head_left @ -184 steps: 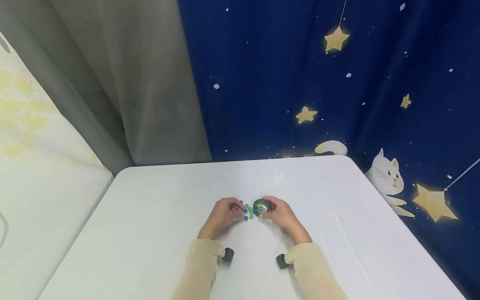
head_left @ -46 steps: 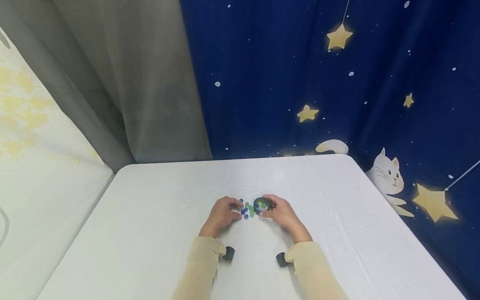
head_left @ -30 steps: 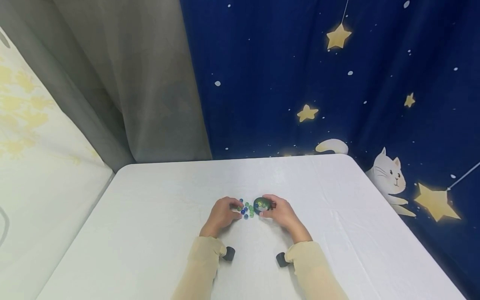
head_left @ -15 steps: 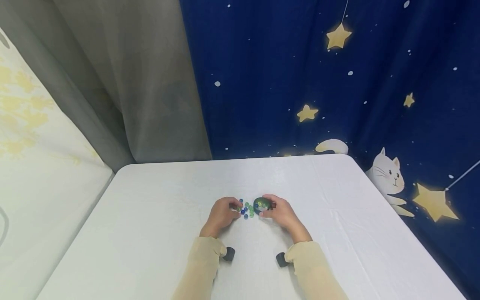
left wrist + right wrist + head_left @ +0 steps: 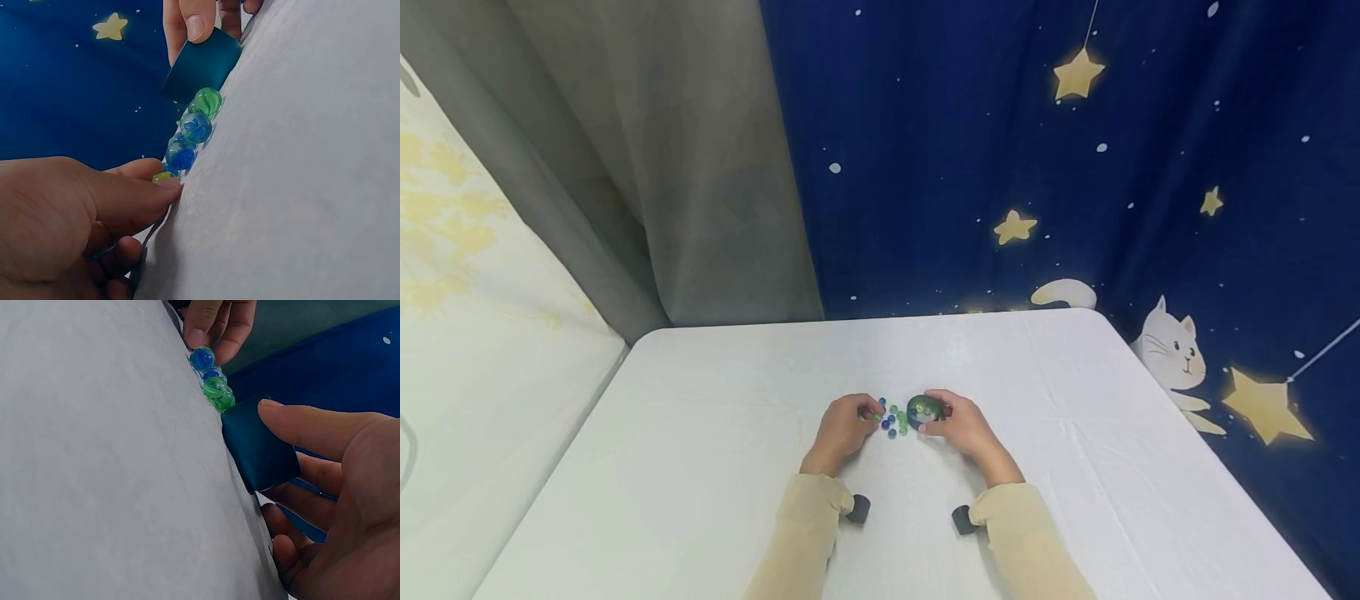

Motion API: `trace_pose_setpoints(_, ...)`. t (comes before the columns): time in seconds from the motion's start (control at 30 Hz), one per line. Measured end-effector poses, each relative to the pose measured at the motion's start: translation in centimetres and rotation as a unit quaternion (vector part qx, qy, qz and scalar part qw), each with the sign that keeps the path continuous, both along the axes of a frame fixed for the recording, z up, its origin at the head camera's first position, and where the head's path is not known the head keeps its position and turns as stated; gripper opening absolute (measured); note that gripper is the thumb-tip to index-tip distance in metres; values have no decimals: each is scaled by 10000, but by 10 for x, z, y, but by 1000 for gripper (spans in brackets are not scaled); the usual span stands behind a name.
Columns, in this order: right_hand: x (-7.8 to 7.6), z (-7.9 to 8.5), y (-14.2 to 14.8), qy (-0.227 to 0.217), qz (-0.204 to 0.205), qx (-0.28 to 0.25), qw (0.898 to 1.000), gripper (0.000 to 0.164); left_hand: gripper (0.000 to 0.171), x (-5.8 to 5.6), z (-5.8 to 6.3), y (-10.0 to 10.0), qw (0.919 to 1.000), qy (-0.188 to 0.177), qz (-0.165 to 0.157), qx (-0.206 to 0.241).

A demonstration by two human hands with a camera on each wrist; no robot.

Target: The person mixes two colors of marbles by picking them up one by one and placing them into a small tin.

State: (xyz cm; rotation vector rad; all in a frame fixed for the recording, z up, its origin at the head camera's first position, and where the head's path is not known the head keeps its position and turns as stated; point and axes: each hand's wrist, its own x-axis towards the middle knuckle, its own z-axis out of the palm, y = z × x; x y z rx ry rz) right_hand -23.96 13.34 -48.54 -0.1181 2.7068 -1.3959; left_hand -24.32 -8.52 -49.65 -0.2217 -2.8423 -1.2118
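Observation:
My left hand (image 5: 844, 427) pinches a yellow-green glass marble (image 5: 164, 177) between thumb and fingers, low at the tabletop. Beside its fingertips lies a loose cluster of marbles: a blue marble (image 5: 181, 156) closest to the hand and a green marble (image 5: 209, 102) nearer the cup. A small dark teal cup (image 5: 259, 447) stands right of the cluster, its mouth facing up in the head view. My right hand (image 5: 964, 427) holds this cup, thumb on the near side and fingers on the far side. Inside it several marbles (image 5: 919, 411) show.
A white-covered table (image 5: 737, 392) spreads around both hands. Behind it hang a grey curtain (image 5: 722, 167) and a blue curtain (image 5: 925, 150) printed with stars and a cat. Dark wrist cameras (image 5: 859, 508) sit below both wrists.
Over the last second and a half, my left thumb and fingers have drawn together on the yellow-green marble, which sat loosely between them. The right hand and cup stay in place.

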Motion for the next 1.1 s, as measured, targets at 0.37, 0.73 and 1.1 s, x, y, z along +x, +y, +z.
trace_pose_setpoints(0.37,0,-1,0,-38,-31,28,10000,58,15,0,0,0,9999,5,129,-40)
trace_pose_setpoints(0.73,0,0,0,-91,-52,25,9999,58,14,-2,3,-2,9995,144,154,230)
trace_pose_setpoints(1.1,0,1,0,-65,-22,20,10000,59,11,-3,9,4,9966,582,294,501)
